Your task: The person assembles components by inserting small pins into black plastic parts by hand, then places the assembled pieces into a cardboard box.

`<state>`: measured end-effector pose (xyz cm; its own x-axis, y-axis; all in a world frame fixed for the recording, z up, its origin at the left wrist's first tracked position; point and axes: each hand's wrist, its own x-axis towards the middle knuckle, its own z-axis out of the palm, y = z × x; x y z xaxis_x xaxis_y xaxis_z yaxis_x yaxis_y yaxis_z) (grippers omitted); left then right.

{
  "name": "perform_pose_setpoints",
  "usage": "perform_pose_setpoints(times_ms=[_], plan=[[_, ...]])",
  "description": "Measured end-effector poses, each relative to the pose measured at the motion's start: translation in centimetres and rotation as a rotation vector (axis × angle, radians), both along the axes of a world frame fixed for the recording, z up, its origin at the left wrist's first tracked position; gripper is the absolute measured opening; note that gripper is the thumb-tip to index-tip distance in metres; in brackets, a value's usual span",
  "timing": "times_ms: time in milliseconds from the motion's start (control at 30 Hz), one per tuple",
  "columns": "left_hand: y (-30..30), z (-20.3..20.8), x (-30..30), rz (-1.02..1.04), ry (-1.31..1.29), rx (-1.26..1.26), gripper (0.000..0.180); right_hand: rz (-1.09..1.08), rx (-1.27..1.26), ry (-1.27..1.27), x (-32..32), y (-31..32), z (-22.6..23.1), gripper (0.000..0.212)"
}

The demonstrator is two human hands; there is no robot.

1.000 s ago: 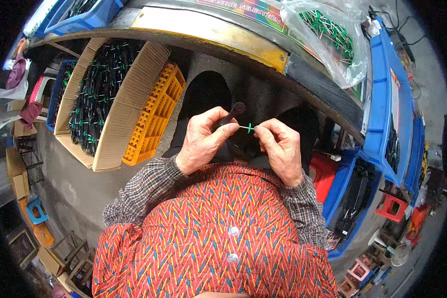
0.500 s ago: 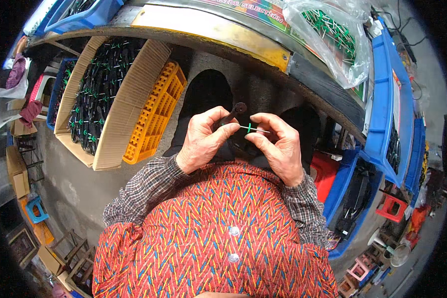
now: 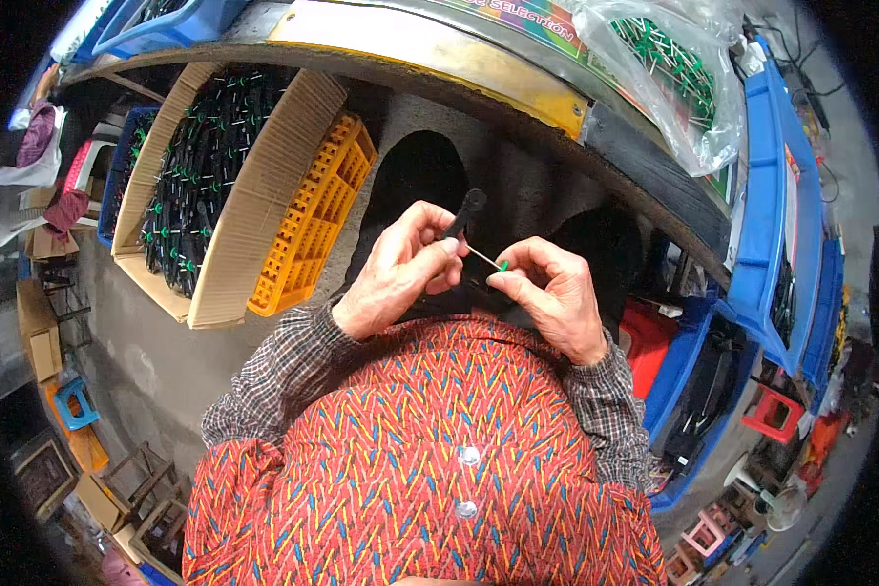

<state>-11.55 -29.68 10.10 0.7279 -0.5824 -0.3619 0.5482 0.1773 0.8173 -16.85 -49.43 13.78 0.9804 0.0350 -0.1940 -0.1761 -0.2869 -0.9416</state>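
Observation:
Above my lap, my left hand (image 3: 391, 278) is closed on a black plastic piece (image 3: 473, 203), whose rounded end sticks up past the fingers. A thin metal pin (image 3: 483, 258) runs from it toward my right hand (image 3: 561, 303). Thumb and forefinger of the right hand pinch the pin's far end at a small green collar (image 3: 503, 266). The joint between pin and black piece is hidden by the left fingers. A clear plastic bag (image 3: 701, 146) on the workbench holds many similar green-collared pins (image 3: 659, 61).
A cardboard box (image 3: 264, 186) full of black pieces with green-collared pins stands at the left, beside a yellow crate (image 3: 313, 220). The bench edge (image 3: 430, 66) crosses ahead of my knees. Blue bins (image 3: 760, 195) and a red container (image 3: 647, 342) are at the right.
The pin has tilted, its right end now lower. My right fingers have closed over the green collar, which stood clear between the hands before. The black piece has turned more upright.

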Motion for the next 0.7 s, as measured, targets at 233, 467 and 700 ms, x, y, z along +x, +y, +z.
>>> perform_pose_setpoints(times_ms=[233, 467, 700], plan=[[0.8, -0.9, -0.1, 0.130, -0.008, -0.099, 0.011, -0.013, 0.093, 0.055, 0.1, 0.7, 0.3, 0.013], [1.9, -1.1, -0.2, 0.143, -0.269, 0.121, 0.016, 0.023, 0.045, 0.011, 0.1, 0.8, 0.0, 0.013], [2.3, 0.3, 0.1, 0.130, -0.118, 0.076, 0.018, 0.018, 0.040, 0.006, 0.1, 1.1, 0.2, 0.014]])
